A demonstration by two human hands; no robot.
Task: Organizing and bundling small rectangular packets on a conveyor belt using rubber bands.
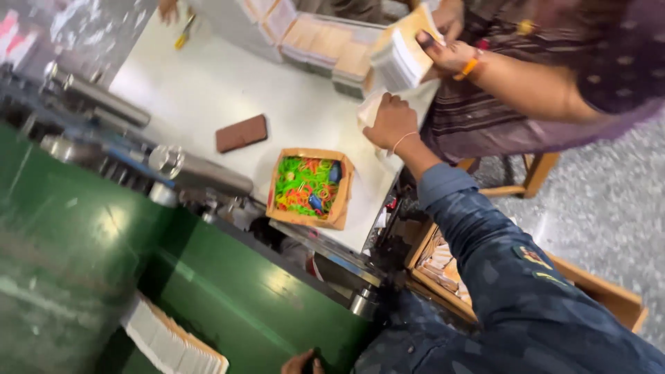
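Note:
My right hand (391, 121), on a blue patterned sleeve, reaches over the right edge of the white table (208, 90). Its fingers are closed on a piece of white paper (369, 109). Only part of my left hand (301, 363) shows at the bottom edge; something dark is by its fingers, and its grip is unclear. Just beyond my right hand, a co-worker's hand (447, 55) holds a stack of white sheets with a brown cover (404, 48). An open cardboard box of colourful rubber bands (308, 187) sits on the table left of my right hand.
A flat brown block (241, 133) lies mid-table. Rows of brown-covered stacks (332, 47) line the far edge. A green machine (83, 242) with metal rollers (104, 97) fills the left. A wooden crate of stacks (443, 266) and a wooden stool (533, 173) stand on the right. White sheets (173, 343) lie bottom left.

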